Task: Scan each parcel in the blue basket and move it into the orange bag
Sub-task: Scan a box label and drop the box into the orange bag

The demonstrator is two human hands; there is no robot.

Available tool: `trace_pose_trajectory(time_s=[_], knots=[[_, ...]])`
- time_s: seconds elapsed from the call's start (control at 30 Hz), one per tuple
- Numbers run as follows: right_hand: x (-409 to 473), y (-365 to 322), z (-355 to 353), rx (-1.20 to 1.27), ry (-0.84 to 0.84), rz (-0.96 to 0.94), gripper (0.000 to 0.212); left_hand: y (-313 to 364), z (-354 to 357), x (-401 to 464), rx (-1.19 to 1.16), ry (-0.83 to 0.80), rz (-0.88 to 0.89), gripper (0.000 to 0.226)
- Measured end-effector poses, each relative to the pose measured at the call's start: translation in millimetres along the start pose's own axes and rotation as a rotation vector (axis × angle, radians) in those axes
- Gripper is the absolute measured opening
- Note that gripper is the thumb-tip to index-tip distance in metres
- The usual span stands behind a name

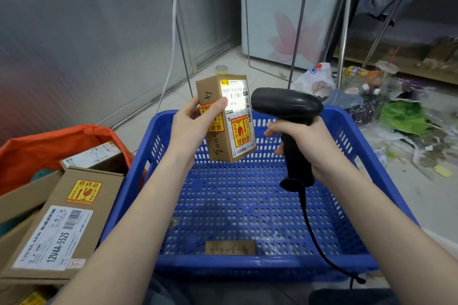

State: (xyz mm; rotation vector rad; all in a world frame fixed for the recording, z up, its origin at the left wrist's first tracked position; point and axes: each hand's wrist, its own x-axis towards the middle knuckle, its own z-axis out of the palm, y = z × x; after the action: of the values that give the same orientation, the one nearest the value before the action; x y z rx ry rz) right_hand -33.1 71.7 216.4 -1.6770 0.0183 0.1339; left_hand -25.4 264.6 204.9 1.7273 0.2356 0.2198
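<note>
Nearly done, by the look of it: my left hand (195, 121) grips the last small parcel (226, 119) upright above the blue basket (247, 265), while my right hand (304, 141) is wrapped round the scanner (287, 106), its head just beside the lit label. Apart from a card tag near the front wall, the basket floor shows bare. Several boxes (62, 225) already sit in the orange bag (49, 146) to my left, so what remains, I judge, is moving this parcel across.

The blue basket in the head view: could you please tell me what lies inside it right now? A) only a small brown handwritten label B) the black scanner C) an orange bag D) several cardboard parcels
A: the blue basket shows bare perforated floor with only the small brown label at its near wall.
</note>
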Motion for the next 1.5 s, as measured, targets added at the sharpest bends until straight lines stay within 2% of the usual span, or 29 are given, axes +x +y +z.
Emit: trace_pose_trajectory(time_s=[0.2, 0.37, 0.57, 0.8, 0.97, 1.1, 1.2, 1.33, 1.4, 1.5], knots=[[-1, -3, -1, 0.009, 0.027, 0.008, 0.005, 3, -1, -1, -0.004, -0.006, 0.000, 0.039], [-1, -4, -4, -0.015, 0.034, 0.012, 0.006, -1, -4, 1, -0.011, 0.017, -0.010, 0.046], [0, -2, -4, -0.005, 0.043, 0.022, 0.003, -1, -5, 3, -0.018, 0.045, -0.019, 0.043], [-1, -5, 1, -0.019, 0.049, -0.029, 0.019, 5, -9, 4, 0.008, 0.111, 0.027, 0.045], [-10, -6, 23, 0.001, -0.013, -0.018, 0.024, 20, -27, -5, 0.042, 0.185, 0.083, 0.040], [-20, -14, 59, 0.048, -0.123, -0.022, 0.030, 28, -73, -20, 0.066, 0.205, 0.091, 0.027], [-27, -24, 97, 0.067, -0.192, -0.043, 0.027, 31, -123, -31, 0.100, 0.202, 0.067, 0.027], [-36, -36, 157, 0.029, -0.293, -0.067, 0.021, 26, -199, -48, 0.220, 0.342, 0.048, 0.021], [-42, -40, 187, -0.022, -0.352, -0.080, 0.020, 15, -240, -55, 0.360, 0.434, 0.038, 0.032], [-51, -41, 230, -0.091, -0.428, -0.108, 0.013, -8, -287, -67, 0.480, 0.525, -0.031, 0.069]])
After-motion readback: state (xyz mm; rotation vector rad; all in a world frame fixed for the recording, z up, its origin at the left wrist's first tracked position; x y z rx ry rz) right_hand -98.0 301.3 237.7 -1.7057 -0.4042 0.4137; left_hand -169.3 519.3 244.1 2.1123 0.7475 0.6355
